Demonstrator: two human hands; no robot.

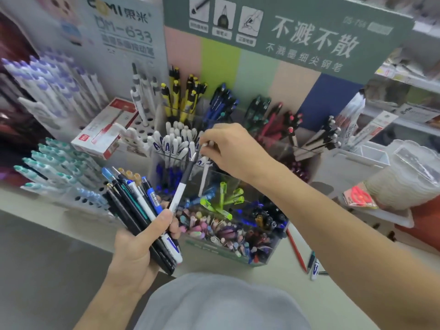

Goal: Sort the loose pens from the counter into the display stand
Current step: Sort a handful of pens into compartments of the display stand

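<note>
Two hands busy. Left hand point(140, 241) grips a fanned bundle of pens point(133, 206) before the clear acrylic display stand point(238, 253). Right hand point(228, 148) pinches a white pen point(205, 172), upright in a stand compartment. Loose pens point(312, 265) lie on the counter point(333, 294), right of the stand.

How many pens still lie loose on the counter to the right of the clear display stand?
3 can be made out: a red pen lying beside the clear display stand, a dark pen next to it, and a white pen with blue print nearest the edge. The right arm may hide more.
</note>
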